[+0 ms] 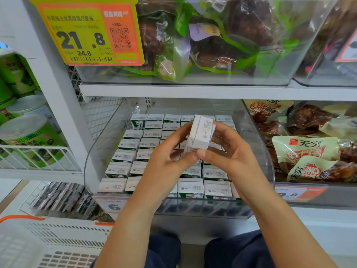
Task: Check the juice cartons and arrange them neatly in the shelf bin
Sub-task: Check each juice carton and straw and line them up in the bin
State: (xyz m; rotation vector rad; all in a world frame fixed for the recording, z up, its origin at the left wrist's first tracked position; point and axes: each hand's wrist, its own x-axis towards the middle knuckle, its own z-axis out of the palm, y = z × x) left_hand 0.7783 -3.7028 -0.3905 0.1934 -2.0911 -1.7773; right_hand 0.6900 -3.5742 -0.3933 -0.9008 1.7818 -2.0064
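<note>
Head view: both hands, left hand (164, 161) and right hand (229, 155), pinch one small white rectangular juice carton (201, 132).
Handling: I judge it light, stiff, crushable; hold flat sides.

Lighting bright, even, diffuse; shadows faint; soft glare on the clear shelf bin (90, 157) and plastic bags (222, 35); wide-angle bowing toward edges; slight softness throughout, small print illegible

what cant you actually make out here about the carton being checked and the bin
- Held carton, head view: its printed date code is too small and blurred to read; left hand and right hand cover its lower part.
- Clear bin: the hands and forearms hide the middle cartons, so gaps there cannot be judged.
- Bin's price tag: partly hidden by the left forearm.
</note>
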